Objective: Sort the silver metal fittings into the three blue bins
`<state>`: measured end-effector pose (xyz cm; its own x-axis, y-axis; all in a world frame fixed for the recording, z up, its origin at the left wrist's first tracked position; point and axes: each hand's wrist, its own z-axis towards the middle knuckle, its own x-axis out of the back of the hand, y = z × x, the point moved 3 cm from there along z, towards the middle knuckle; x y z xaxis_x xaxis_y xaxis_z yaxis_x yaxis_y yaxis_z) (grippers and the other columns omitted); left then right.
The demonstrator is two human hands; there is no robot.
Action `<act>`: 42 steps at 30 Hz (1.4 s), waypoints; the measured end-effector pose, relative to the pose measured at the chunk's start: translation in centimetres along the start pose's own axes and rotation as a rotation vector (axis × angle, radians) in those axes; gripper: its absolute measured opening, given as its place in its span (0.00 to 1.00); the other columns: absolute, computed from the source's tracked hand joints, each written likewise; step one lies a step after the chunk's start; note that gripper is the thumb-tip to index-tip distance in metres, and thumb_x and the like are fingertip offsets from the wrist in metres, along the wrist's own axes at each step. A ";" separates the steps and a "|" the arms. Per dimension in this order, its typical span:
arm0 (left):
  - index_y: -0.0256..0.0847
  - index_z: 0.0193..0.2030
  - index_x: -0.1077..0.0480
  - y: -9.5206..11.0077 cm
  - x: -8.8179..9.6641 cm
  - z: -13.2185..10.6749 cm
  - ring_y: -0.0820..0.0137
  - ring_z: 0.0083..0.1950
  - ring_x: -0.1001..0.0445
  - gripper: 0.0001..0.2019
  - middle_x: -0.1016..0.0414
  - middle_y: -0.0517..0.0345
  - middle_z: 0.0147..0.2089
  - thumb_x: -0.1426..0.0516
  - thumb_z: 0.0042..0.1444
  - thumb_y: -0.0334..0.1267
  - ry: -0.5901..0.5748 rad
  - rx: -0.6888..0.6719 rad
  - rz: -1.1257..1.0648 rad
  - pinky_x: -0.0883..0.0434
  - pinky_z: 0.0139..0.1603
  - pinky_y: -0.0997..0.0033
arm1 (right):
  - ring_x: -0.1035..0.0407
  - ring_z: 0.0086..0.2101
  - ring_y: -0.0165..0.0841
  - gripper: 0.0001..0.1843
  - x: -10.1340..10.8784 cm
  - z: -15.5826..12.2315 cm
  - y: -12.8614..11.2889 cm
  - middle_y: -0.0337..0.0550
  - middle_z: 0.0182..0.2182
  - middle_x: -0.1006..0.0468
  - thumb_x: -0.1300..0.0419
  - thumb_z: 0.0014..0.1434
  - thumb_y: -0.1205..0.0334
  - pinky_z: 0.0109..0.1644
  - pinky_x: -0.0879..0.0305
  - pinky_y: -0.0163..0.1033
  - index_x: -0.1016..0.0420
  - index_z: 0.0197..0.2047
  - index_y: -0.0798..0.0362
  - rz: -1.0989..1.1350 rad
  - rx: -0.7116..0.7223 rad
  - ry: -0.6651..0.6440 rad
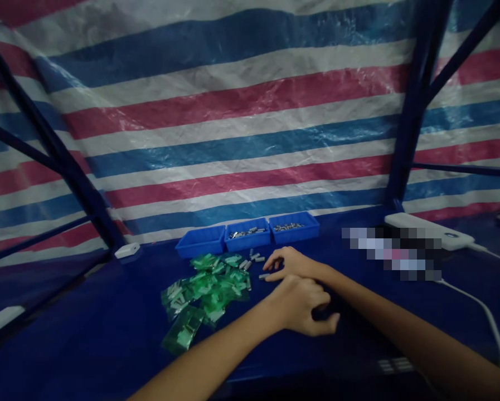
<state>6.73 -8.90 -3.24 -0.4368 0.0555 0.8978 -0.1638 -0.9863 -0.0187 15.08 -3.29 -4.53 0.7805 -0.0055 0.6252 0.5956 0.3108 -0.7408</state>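
My right hand (294,264) reaches to the table beside a few loose small grey metal pieces (247,263). Its thumb tip touches one small grey metal piece (263,276) lying on the surface, while the bent fingers stay apart from the thumb. Nearer to me, my left hand (302,304) crosses in front of the right wrist with its fingers curled in and its thumb sticking out. Whatever lies in its palm is hidden. Left of both hands is a heap of green-tinted clear plastic packets (210,287), with small pale and metallic pieces inside.
Three blue bins stand in a row behind: a left bin (202,240), a middle bin (248,240) and a right bin (295,233); the latter two hold small metal parts. A white power bank (429,231) with a cable (484,312) lies right. A white box (127,250) sits left.
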 end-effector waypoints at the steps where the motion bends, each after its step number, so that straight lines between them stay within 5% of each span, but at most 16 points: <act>1: 0.39 0.19 0.36 -0.2 0.3 0.0 0.76 0.21 0.36 0.13 0.34 0.63 0.18 0.46 0.50 0.43 0.053 0.020 0.004 0.42 0.24 0.73 | 0.30 0.32 0.32 0.15 0.2 0.1 0.4 0.41 0.31 0.21 0.35 0.44 0.54 0.35 0.34 0.35 0.21 0.35 0.53 -0.027 -0.025 0.002; 5: 0.40 0.21 0.34 -2.1 1.8 -0.2 0.75 0.23 0.34 0.12 0.31 0.61 0.20 0.50 0.53 0.36 0.285 0.251 0.076 0.40 0.28 0.73 | 0.29 0.34 0.32 0.10 1.4 0.3 1.8 0.40 0.33 0.22 0.44 0.51 0.66 0.37 0.37 0.35 0.22 0.35 0.51 -0.235 -0.135 0.060; 9: 0.42 0.29 0.31 -4.8 2.9 -0.9 0.71 0.30 0.32 0.12 0.30 0.59 0.27 0.52 0.58 0.38 0.430 0.623 0.082 0.36 0.34 0.71 | 0.29 0.38 0.36 0.15 1.7 -0.3 1.7 0.43 0.39 0.23 0.41 0.47 0.66 0.38 0.36 0.37 0.25 0.41 0.51 -0.246 0.024 0.184; 12: 0.43 0.35 0.33 -5.9 3.3 -1.2 0.68 0.38 0.31 0.09 0.30 0.57 0.34 0.53 0.58 0.38 0.546 0.763 0.027 0.35 0.41 0.68 | 0.29 0.36 0.35 0.17 0.6 -0.5 1.0 0.44 0.40 0.23 0.39 0.45 0.66 0.37 0.35 0.35 0.26 0.42 0.53 -0.147 0.162 0.138; 18: 0.44 0.36 0.37 -6.1 2.0 -1.3 0.66 0.42 0.34 0.06 0.31 0.58 0.37 0.53 0.57 0.36 0.524 0.863 -0.049 0.39 0.48 0.60 | 0.30 0.34 0.33 0.16 -0.2 -0.4 -0.2 0.42 0.35 0.22 0.40 0.47 0.67 0.34 0.37 0.33 0.26 0.42 0.52 -0.190 0.157 0.114; 24: 0.44 0.41 0.38 -6.5 1.4 -1.8 0.64 0.48 0.36 0.06 0.32 0.57 0.44 0.52 0.57 0.36 0.574 0.931 -0.035 0.40 0.51 0.57 | 0.29 0.34 0.35 0.08 2.5 -0.7 0.8 0.45 0.35 0.23 0.40 0.49 0.64 0.34 0.40 0.35 0.25 0.34 0.52 -0.421 -0.052 0.256; 28: 0.43 0.41 0.41 -7.6 1.2 -2.6 0.66 0.46 0.36 0.06 0.35 0.56 0.42 0.52 0.58 0.39 0.752 1.063 -0.153 0.37 0.50 0.61 | 0.31 0.27 0.29 0.09 3.7 -0.5 1.9 0.40 0.29 0.23 0.41 0.51 0.59 0.31 0.40 0.34 0.25 0.36 0.51 -0.157 -0.129 0.470; 32: 0.42 0.33 0.41 -8.4 0.4 -3.0 0.70 0.37 0.34 0.13 0.37 0.61 0.32 0.56 0.60 0.48 0.773 1.164 -0.391 0.34 0.42 0.68 | 0.34 0.24 0.27 0.14 3.1 -0.3 0.9 0.39 0.24 0.26 0.40 0.50 0.55 0.29 0.39 0.32 0.25 0.36 0.55 0.188 -0.037 0.553; 36: 0.41 0.31 0.38 -8.6 0.1 -3.0 0.70 0.36 0.31 0.18 0.33 0.60 0.30 0.58 0.60 0.51 0.837 1.114 -0.555 0.32 0.40 0.70 | 0.34 0.25 0.27 0.15 2.0 -0.4 -1.2 0.39 0.25 0.26 0.39 0.49 0.54 0.31 0.38 0.33 0.24 0.37 0.56 0.365 0.034 0.533; 42: 0.39 0.39 0.32 -7.7 0.0 -2.2 0.66 0.48 0.29 0.17 0.26 0.52 0.44 0.57 0.60 0.46 0.837 0.966 -0.669 0.33 0.52 0.65 | 0.33 0.27 0.29 0.15 2.3 -0.5 -2.0 0.39 0.24 0.26 0.40 0.50 0.51 0.33 0.37 0.35 0.23 0.34 0.54 0.424 0.045 0.585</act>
<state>6.07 -0.95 -4.05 -0.9553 0.2796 0.0958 -0.0381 -0.4378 0.8982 15.72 -4.46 -1.73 0.9239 -0.3802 0.0431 0.2209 0.4378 -0.8715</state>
